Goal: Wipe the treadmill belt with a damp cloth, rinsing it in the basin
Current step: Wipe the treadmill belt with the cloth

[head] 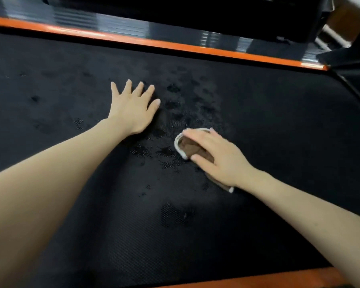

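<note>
The cloth (192, 147), brown with a pale edge, lies on the treadmill belt (279, 132) under the right hand (218, 156). That hand is laid flat on it, fingers nearly straight and pressing down, thumb resting on the near side of the fabric. The hand is a little blurred, so whether any fingertip hooks the cloth's edge is hard to say. The left hand (131, 113) holds nothing. It rests palm down on the bare belt with fingers spread, to the left of the cloth and a bit farther from the body, apart from it.

The belt's long axis runs left to right across the view, between the far orange rail (154, 43) and the near orange rail (258, 281). The person reaches across it from the near side. The cloth is bunched lengthwise along the right hand, slanting from far-left to near-right. Wet patches (170, 150) cluster between and beyond the two hands, while the belt to the right looks dry. The next stroke therefore probably belongs to the right hand, sweeping rightward along the belt, with the left hand as a brace.

The basin is not in view. No brand, label or readable writing shows on the belt, rails or cloth.
</note>
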{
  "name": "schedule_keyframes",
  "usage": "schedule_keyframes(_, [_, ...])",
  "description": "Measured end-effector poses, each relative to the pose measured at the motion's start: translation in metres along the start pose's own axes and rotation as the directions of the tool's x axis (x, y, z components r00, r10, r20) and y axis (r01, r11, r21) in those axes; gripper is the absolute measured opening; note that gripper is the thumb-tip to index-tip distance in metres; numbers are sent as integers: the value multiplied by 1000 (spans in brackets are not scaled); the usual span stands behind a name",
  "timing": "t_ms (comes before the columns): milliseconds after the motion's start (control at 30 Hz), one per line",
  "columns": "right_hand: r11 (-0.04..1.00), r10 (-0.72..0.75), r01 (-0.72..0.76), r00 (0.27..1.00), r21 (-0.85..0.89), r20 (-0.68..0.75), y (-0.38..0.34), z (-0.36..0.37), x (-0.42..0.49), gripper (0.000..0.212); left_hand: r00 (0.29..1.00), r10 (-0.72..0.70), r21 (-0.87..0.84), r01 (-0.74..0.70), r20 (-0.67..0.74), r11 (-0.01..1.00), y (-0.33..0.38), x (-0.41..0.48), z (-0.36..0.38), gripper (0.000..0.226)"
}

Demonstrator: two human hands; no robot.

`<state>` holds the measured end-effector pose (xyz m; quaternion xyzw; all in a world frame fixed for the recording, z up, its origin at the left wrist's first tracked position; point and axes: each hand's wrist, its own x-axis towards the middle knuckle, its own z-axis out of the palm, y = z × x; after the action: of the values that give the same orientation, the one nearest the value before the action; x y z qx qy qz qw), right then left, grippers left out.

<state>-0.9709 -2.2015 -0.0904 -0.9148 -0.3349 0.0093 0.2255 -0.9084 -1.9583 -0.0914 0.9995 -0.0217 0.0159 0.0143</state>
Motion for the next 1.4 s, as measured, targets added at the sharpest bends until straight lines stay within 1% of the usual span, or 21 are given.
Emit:
schedule_keyframes(33, [995, 95, -96, 994, -10, -57, 10, -2, 13, 52, 1000, -15, -9, 15, -2, 1000, -3, 3, 1, 60])
schedule_keyframes(100, [954, 295, -298, 939, 11, -177, 28, -8, 41, 50, 1000, -29, -19, 29, 0, 999, -3, 4, 7, 62])
schedule_keyframes(300, [889, 440, -457, 866, -19, -240, 58, -11, 101, 49, 1000, -10, -21, 10, 3, 1000, 1, 3, 19, 59])
schedule_keyframes(400, [917, 381, -399, 889, -21, -254, 42, -8, 94, 57, 1000, -8, -29, 8, -9, 1000, 1, 3, 19, 58])
schedule_keyframes(500, [989, 135, -143, 979, -42, -150, 19, 2, 63, 58, 1000, -14, -43, 13, -25, 999, 0, 2, 18, 58])
schedule_keyframes(567, [995, 47, -53, 996, -84, -75, 20, 1, 58, 51, 999, -15, -53, 14, -30, 999, 0, 2, 19, 57])
schedule_keyframes(633, [992, 94, -99, 994, -82, -62, 38, -9, 74, 40, 999, -15, -57, 13, -38, 998, -1, 2, 19, 57])
schedule_keyframes(700, [964, 229, -246, 961, -103, -154, 67, -19, 99, 32, 999, -14, -66, 12, -38, 998, -1, 2, 19, 57])
schedule_keyframes(767, [871, 452, -484, 857, -85, -247, 93, -28, 130, 34, 999, -19, -76, 16, -41, 997, 0, 3, 19, 57])
schedule_keyframes(800, [817, 537, -573, 799, -70, -270, 97, -27, 144, 36, 999, -21, -79, 18, -42, 997, 0, 3, 19, 57])
schedule_keyframes(833, [795, 560, -600, 781, -85, -277, 93, -20, 155, 38, 999, -23, -86, 19, -42, 996, -1, 3, 19, 56])
schedule_keyframes(867, [814, 523, -568, 809, -124, -269, 82, -11, 162, 39, 999, -24, -98, 19, -44, 995, -1, 3, 19, 56])
schedule_keyframes(933, [914, 325, -366, 918, -174, -226, 50, 8, 168, 37, 998, -28, -121, 21, -54, 992, -1, 3, 19, 55])
schedule_keyframes(967, [947, 235, -269, 953, -176, -193, 39, 15, 167, 35, 998, -30, -130, 23, -54, 991, -1, 3, 18, 55])
schedule_keyframes(1033, [971, 159, -176, 981, -162, -109, 38, 13, 165, 31, 998, -39, -146, 30, -55, 989, -2, 3, 18, 59])
schedule_keyframes(1100, [965, 174, -190, 980, -179, -100, 66, -2, 170, 31, 997, -41, -154, 30, -69, 988, -3, 3, 18, 67])
schedule_keyframes(1133, [951, 222, -243, 967, -188, -127, 86, -11, 172, 31, 996, -38, -157, 26, -75, 987, -3, 3, 18, 70])
schedule_keyframes(1233, [850, 465, -509, 846, -137, -260, 142, -32, 184, 34, 996, -38, -150, 26, -78, 988, -2, 3, 20, 74])
schedule_keyframes(1300, [801, 531, -587, 787, -119, -313, 151, -29, 198, 39, 996, -39, -142, 27, -83, 990, -1, 4, 20, 73])
schedule_keyframes(1333, [803, 517, -581, 789, -133, -331, 146, -23, 205, 40, 996, -38, -142, 26, -81, 989, -1, 3, 20, 72])
schedule_keyframes(1400, [848, 433, -502, 841, -171, -322, 126, -10, 220, 42, 996, -40, -147, 28, -82, 989, -1, 4, 20, 71])
